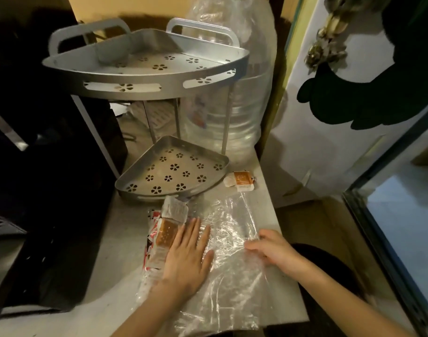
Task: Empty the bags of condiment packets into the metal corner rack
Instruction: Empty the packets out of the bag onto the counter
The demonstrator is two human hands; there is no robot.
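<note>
Left hand [186,254] lies flat, fingers straight, palm pressing down on the clear plastic bag [232,251] at its left side, fingertips beside the packet pile. Right hand [271,249] is blurred; fingers look loosely curled on the bag's right edge, whether pinching the film I cannot tell. Largest thing: metal corner rack [145,66], two tiers, flower-punched floors, curved fronts facing the viewer, corner pointing away; it stands at the counter's [115,259] back. Big clear water bottle [235,122] stands behind it to the right. Bag lies flattened, long axis running near to far, its far end stopping just short of the lower tier [174,171]. Condiment packets [164,229] are heaped at its left edge, pile running near to far. One orange packet [239,181] lies alone right of the lower tier, near the counter's right edge.
</note>
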